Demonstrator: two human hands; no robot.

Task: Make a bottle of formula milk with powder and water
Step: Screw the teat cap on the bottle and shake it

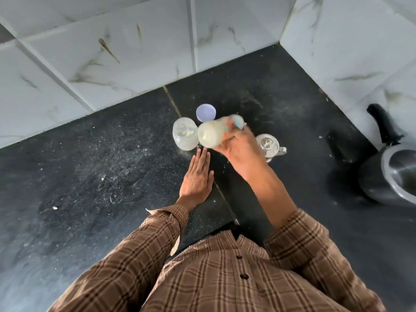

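The right hand (240, 149) holds the blurred milk bottle (213, 134) tilted above the tabletop (112, 176) — its fingers curl round it. The left hand (198, 179) lies flat, fingers straight; the powder jar (185, 136) stands just beyond, toward the back edge.

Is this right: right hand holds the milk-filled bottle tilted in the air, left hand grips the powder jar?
Not quite. The head view shows the left hand flat on the counter, fingers straight, just short of the powder jar, gripping nothing. The right hand does hold the milk-filled bottle tilted in the air.
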